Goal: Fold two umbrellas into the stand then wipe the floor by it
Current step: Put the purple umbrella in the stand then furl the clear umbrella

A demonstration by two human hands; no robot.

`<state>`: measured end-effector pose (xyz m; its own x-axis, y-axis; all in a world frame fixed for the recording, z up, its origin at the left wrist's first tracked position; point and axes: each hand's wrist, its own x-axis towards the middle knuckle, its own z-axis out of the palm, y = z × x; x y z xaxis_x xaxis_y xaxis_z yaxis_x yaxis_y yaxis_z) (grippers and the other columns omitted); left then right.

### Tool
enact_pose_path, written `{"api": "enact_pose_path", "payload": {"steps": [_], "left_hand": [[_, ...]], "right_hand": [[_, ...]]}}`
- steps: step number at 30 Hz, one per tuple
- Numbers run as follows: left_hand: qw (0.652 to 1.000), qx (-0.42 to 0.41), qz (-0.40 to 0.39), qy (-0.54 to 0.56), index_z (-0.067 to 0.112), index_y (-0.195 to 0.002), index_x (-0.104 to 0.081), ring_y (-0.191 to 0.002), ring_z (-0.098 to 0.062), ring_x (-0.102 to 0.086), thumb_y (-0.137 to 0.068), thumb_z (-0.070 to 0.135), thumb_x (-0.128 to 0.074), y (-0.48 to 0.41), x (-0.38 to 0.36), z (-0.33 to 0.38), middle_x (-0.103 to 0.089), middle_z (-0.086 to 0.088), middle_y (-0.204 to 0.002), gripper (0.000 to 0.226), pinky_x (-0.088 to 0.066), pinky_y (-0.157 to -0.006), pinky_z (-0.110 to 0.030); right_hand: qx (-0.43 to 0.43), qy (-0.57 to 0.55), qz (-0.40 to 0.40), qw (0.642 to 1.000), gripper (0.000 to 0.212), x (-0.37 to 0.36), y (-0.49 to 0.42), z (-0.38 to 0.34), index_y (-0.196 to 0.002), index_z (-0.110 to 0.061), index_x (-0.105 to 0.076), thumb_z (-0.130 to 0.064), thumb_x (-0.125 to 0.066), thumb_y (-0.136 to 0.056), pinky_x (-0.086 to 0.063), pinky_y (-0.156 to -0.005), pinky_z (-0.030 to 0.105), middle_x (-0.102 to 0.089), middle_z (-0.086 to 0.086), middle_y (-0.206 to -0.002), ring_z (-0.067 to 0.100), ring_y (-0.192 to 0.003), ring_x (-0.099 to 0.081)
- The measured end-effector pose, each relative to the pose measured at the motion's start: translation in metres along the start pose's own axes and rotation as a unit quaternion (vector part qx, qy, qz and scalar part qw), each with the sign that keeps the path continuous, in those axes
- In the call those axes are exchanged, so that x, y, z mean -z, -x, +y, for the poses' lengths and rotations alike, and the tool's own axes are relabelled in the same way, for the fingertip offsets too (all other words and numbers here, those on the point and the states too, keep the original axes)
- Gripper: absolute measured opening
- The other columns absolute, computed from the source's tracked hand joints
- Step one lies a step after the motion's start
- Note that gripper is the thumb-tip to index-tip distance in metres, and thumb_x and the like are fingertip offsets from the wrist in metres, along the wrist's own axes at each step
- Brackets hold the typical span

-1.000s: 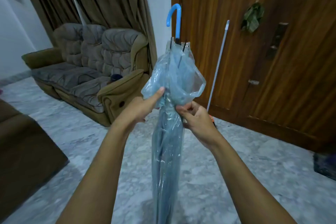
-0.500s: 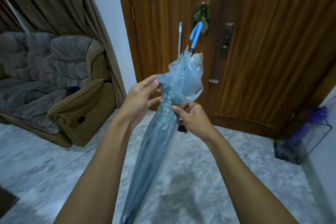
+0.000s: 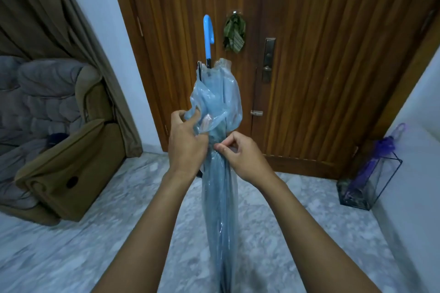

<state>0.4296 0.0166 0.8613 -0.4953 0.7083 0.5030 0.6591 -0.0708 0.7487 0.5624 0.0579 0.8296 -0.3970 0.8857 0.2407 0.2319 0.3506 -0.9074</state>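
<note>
1. Translucent pale-blue plastic umbrella (image 3: 220,197), crinkled and glossy, stands upright between both hands, curved blue handle (image 3: 208,35) topmost.
2. Left hand (image 3: 188,143) grips bunched canopy; right hand (image 3: 240,157) pinches it.

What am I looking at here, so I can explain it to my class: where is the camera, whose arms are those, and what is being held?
No machine here: a person wears a camera on the head, looking down at their own bare hands. The left grip clutches the bunched blue umbrella, which is held handle up; the right grip pinches its folds just beside. On the marble floor by the door stands a frame stand holding a purple umbrella.
</note>
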Motion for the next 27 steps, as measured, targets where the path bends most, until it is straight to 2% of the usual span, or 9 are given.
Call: {"api": "enact_pose_path", "payload": {"steps": [6,9,11,13,16,19,23,25,27], "left_hand": [[0.995,0.013,-0.014,0.100,0.016,-0.091,-0.077,-0.079,-0.015,-0.063,-0.096,0.033,-0.058,-0.060,-0.014,-0.015,-0.065,0.000,-0.083,0.026,-0.045,-0.064,-0.021],[0.971,0.097,-0.056,0.212,0.020,-0.101,-0.075,-0.084,-0.008,-0.072,-0.089,0.033,-0.069,-0.079,-0.018,-0.012,-0.075,0.002,-0.094,0.019,-0.057,-0.069,-0.026],[0.944,0.125,-0.148,0.267,0.025,-0.123,-0.065,-0.088,-0.002,-0.071,-0.082,0.035,-0.076,-0.094,-0.012,-0.011,-0.072,0.009,-0.106,0.044,-0.058,-0.068,-0.022],[0.929,0.146,-0.222,0.258,0.028,-0.147,-0.037,-0.101,-0.005,-0.065,-0.075,0.040,-0.081,-0.102,-0.010,-0.018,-0.062,0.012,-0.116,0.086,-0.056,-0.079,-0.027],[0.931,0.151,-0.282,0.178,0.035,-0.151,-0.015,-0.114,-0.012,-0.057,-0.065,0.051,-0.084,-0.078,-0.025,-0.037,-0.049,0.004,-0.135,0.112,-0.052,-0.090,-0.032],[0.913,0.109,-0.375,0.114,0.024,-0.142,-0.033,-0.105,-0.002,-0.060,-0.070,0.042,-0.084,-0.044,-0.050,-0.046,-0.055,0.005,-0.133,0.091,-0.053,-0.079,-0.018],[0.935,0.055,-0.337,0.093,0.028,-0.135,-0.046,-0.111,-0.007,-0.057,-0.076,0.032,-0.080,-0.042,-0.067,-0.046,-0.059,0.013,-0.124,0.069,-0.052,-0.092,-0.032],[0.932,0.054,-0.337,0.123,0.029,-0.132,-0.050,-0.107,-0.005,-0.060,-0.079,0.028,-0.079,-0.046,-0.068,-0.046,-0.062,0.015,-0.119,0.060,-0.055,-0.087,-0.030],[0.933,0.052,-0.321,0.154,0.027,-0.126,-0.055,-0.102,-0.005,-0.065,-0.078,0.021,-0.078,-0.047,-0.069,-0.047,-0.067,0.013,-0.111,0.053,-0.056,-0.080,-0.021]], "right_hand": [[-0.018,0.009,0.022,1.000,0.021,0.011,-0.026,0.013,-0.081,-0.016,-0.062,-0.033,-0.071,-0.090,-0.054,-0.071,0.021,-0.074,-0.002,-0.086,0.001,-0.081,-0.069],[-0.021,0.019,0.038,0.999,0.021,0.015,-0.043,0.014,-0.082,-0.018,-0.063,-0.036,-0.071,-0.090,-0.054,-0.072,0.029,-0.073,0.004,-0.087,0.010,-0.081,-0.070],[-0.033,0.016,0.050,0.998,0.022,0.018,-0.050,0.017,-0.083,-0.017,-0.064,-0.036,-0.071,-0.090,-0.054,-0.067,0.029,-0.073,0.002,-0.082,0.009,-0.075,-0.068],[-0.041,0.019,0.077,0.996,0.021,0.021,-0.055,0.020,-0.080,-0.018,-0.063,-0.034,-0.072,-0.090,-0.045,-0.056,0.022,-0.065,-0.009,-0.066,-0.002,-0.058,-0.057],[-0.052,0.021,0.120,0.991,0.021,0.023,-0.066,0.028,-0.075,-0.020,-0.061,-0.031,-0.074,-0.089,-0.039,-0.053,0.019,-0.058,-0.019,-0.052,-0.004,-0.048,-0.051],[-0.054,0.037,0.146,0.987,0.020,0.022,-0.077,0.028,-0.074,-0.021,-0.065,-0.032,-0.078,-0.085,-0.055,-0.064,0.030,-0.071,-0.008,-0.069,0.003,-0.066,-0.065],[-0.052,0.065,0.135,0.987,0.017,0.021,-0.084,0.022,-0.072,-0.023,-0.068,-0.030,-0.079,-0.083,-0.055,-0.065,0.026,-0.073,-0.007,-0.073,0.004,-0.071,-0.070],[-0.044,0.052,0.104,0.992,0.013,0.027,-0.084,0.018,-0.076,-0.022,-0.070,-0.026,-0.077,-0.086,-0.056,-0.061,0.030,-0.073,-0.005,-0.068,0.003,-0.066,-0.069],[-0.033,0.018,0.067,0.997,0.007,0.032,-0.084,0.016,-0.083,-0.019,-0.072,-0.021,-0.073,-0.090,-0.062,-0.071,0.037,-0.077,0.000,-0.075,0.011,-0.074,-0.074]]}}
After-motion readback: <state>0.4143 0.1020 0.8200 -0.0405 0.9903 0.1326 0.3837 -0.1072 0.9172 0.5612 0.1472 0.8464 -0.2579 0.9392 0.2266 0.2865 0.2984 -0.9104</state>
